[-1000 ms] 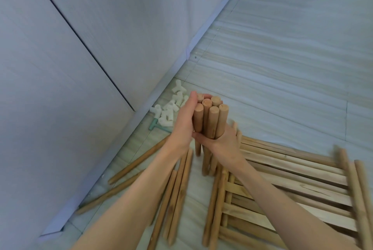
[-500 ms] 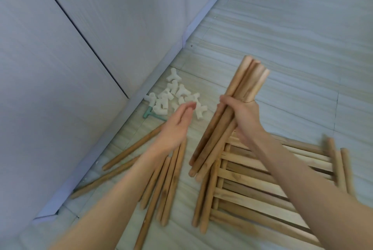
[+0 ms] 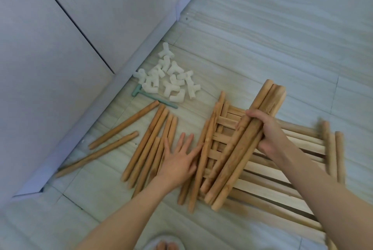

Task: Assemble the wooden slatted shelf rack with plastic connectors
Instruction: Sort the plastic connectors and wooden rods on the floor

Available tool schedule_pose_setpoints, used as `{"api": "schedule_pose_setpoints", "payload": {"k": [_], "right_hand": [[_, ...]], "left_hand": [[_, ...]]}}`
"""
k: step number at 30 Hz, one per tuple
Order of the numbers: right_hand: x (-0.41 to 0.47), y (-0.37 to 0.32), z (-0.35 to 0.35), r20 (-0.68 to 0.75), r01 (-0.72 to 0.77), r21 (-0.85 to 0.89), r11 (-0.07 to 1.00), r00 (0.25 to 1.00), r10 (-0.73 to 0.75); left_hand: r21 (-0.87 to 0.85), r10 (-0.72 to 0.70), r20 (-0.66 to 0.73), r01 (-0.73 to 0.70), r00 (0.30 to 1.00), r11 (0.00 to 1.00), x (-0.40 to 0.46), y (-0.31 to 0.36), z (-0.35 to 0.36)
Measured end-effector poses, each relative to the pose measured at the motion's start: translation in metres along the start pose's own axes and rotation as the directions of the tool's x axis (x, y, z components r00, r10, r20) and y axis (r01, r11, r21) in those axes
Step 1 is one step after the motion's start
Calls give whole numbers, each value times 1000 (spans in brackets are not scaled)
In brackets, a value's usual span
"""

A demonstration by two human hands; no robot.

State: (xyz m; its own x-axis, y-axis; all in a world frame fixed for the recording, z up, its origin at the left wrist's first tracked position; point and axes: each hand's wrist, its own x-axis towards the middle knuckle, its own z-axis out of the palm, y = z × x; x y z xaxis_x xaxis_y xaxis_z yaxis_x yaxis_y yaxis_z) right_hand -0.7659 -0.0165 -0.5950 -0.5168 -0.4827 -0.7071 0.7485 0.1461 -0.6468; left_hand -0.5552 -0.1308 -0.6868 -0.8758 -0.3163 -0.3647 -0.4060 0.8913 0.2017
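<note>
We hold a bundle of wooden dowels [image 3: 244, 145] in our right hand [image 3: 266, 130], fingers clamped round it, low end resting on the slatted panels [image 3: 282, 181] on the floor [image 3: 262, 38]. Left hand [image 3: 177, 161] lies flat, fingers spread, on the loose dowels [image 3: 149, 145] beside the panels. Risk: the one-handed grip looks loose, so dowels may slide out and scatter or knock the panels. White plastic connectors [image 3: 169, 80] sit piled by the wall, a green tool [image 3: 151, 97] just under them; two dowels [image 3: 113, 140] lie apart, left. Loose dowels clutter the reach to the connectors.
</note>
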Motion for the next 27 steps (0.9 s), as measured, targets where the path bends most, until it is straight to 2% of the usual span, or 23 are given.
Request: {"api": "schedule_pose_setpoints", "payload": {"k": [4,9,12,14,16,18,23,25,27], "right_hand": [[3,4,8,4,-5,21,1000,1000,5],[4,11,20,42,-62,8,998,997,62],[3,18,32,67,-94,-50,994,993,98],[4,24,42,67,-113,-45,993,991,116],[5,30,52,80,-140,-39,989,987,142],[6,38,63,98,-169,-39,985,980,172],[8,65,88,73,-246,-26,969,966,248],[7,77,97,68,-278,-43,960,958,280],[6,85,102,55,-306,-49,951,950,308]], "left_hand": [[114,-3,-1,3,1000,993,-5,-18,-5],[93,-167,-40,170,985,981,-24,-41,-7],[78,-169,-34,171,985,982,-30,-50,-10],[-12,-181,-72,181,981,984,-36,-55,-9],[-187,-271,-136,244,953,951,-45,-65,-11],[-264,-382,-180,330,906,906,-56,-84,-11],[-110,-552,-142,541,822,834,-78,-153,-13],[-93,-547,-105,540,830,837,-77,-172,-14],[-95,-478,-117,470,870,878,-72,-185,-16]]}}
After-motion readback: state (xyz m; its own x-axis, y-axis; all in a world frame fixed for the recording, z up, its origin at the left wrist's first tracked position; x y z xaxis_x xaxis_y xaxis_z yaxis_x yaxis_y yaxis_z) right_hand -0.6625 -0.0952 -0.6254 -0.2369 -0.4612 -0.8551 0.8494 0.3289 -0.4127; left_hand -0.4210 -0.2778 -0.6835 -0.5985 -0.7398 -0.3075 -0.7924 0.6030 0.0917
